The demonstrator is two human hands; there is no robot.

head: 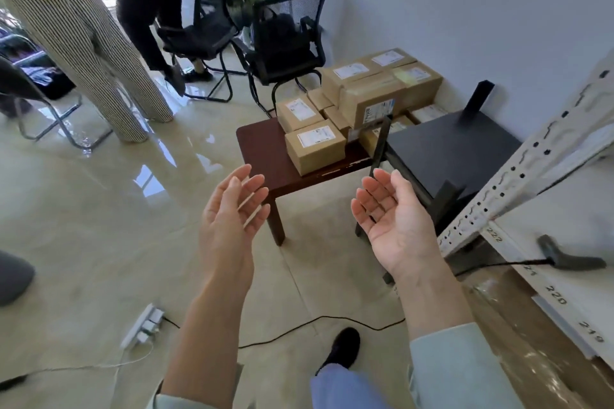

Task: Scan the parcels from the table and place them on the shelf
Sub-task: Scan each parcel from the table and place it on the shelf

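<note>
Fingers straight and loosely spread on both the left hand [232, 212] and right hand [395, 219], palms facing each other, holding nothing, up in the air short of the brown table [265, 156]. Parcels [315, 146] stacked on that table's far side, more piled behind by the wall. Upturned black table [455, 146] just right of it, between hands and stack. Scanner [564, 256] lying on the white shelf [545, 279] at right. Cable [315, 322] across the floor, two black chairs [285, 36] behind.
</note>
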